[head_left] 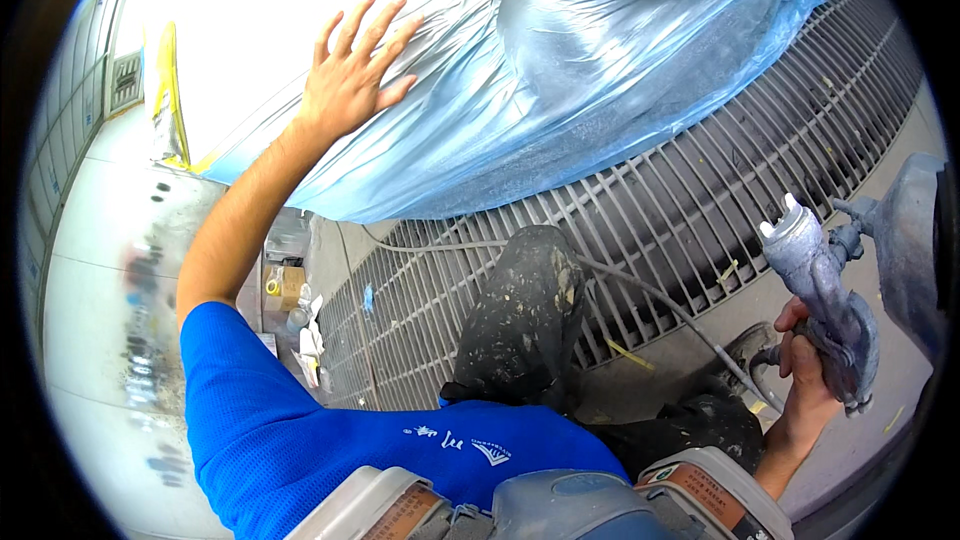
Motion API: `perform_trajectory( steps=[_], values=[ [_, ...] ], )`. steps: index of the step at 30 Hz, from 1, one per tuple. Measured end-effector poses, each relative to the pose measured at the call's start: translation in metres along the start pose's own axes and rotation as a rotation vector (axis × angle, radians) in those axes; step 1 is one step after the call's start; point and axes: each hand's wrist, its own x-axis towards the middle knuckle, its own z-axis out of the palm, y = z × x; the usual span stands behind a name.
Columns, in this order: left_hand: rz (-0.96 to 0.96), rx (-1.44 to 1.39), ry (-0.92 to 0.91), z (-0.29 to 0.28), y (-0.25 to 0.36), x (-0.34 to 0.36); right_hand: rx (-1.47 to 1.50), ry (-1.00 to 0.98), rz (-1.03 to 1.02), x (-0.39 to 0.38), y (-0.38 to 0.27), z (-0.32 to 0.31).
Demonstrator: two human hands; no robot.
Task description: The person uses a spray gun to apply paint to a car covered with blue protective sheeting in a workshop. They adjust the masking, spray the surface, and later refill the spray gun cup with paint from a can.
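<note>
Closest to you, at the lower edge of the head view, sits the grey respirator on your face, with its two filter pads out to either side, and just above it the blue shirt over your left shoulder and chest. Your paint-spattered dark trousers show beyond that, one knee bent up over the floor.

Low on the right, your right hand is clenched around the grip of a spray gun crusted in grey paint; its nozzle end points up and away from you, and its cup bulks at the right rim. A hose runs from under the gun across the metal floor grating, which stretches away beneath your legs.

To the left of your knee, small clutter lies at the foot of the wall: a cardboard box with a roll of yellow tape and some crumpled rags.

Farther out, your left arm reaches up and forward, and your left hand lies flat, fingers spread and grasping nothing, pressed on the pale panel just where the blue plastic sheeting begins. That sheeting drapes over the rest of the large body and hangs toward the grating. Yellow masking tape edges the panel at far left
</note>
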Motion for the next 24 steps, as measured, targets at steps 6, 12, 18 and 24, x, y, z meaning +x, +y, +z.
perform_trajectory(
  steps=[6, 12, 18, 24],
  values=[
    [0.023, -0.036, -0.028, 0.001, 0.013, -0.006, 0.025, 0.028, 0.093, 0.001, -0.013, 0.005],
    [0.007, 0.005, 0.095, 0.007, -0.001, 0.033, 0.014, 0.044, 0.067, 0.003, -0.008, 0.007],
    [0.057, -0.019, 0.224, 0.010, -0.003, 0.080, 0.004, 0.086, 0.043, 0.002, -0.002, 0.011],
    [-0.061, 0.216, -0.050, -0.012, 0.009, 0.099, 0.019, 0.047, 0.065, 0.001, -0.007, 0.006]
  ],
)
